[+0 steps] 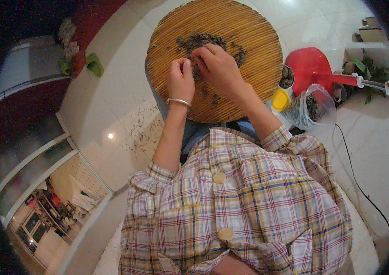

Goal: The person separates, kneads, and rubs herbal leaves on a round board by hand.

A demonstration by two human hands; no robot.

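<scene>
A round tray of thin wooden or bamboo slats (pixel 263 44) lies over the person's lap. Dark, dried leaf-like bits (pixel 201 40) are heaped near its middle, with smaller clusters scattered around. My left hand (pixel 181 80), with a silver bangle at the wrist, is over the tray's left middle, thumb and index finger pinched together; whether a small piece is between them cannot be made out. My right hand (pixel 219 67) is just to its right, fingers curled down at the edge of the heap, fingertips partly hidden. The two hands are close together.
Right of the tray are a container of dark bits (pixel 286 77), a yellow lid (pixel 280 99), an open clear plastic bag of dark bits (pixel 313 106) and a red fan-shaped object with a handle (pixel 308 67). A black cable (pixel 356 178) crosses the floor. Bits litter the tiles at left (pixel 143 129); green slippers (pixel 94 65) lie beyond.
</scene>
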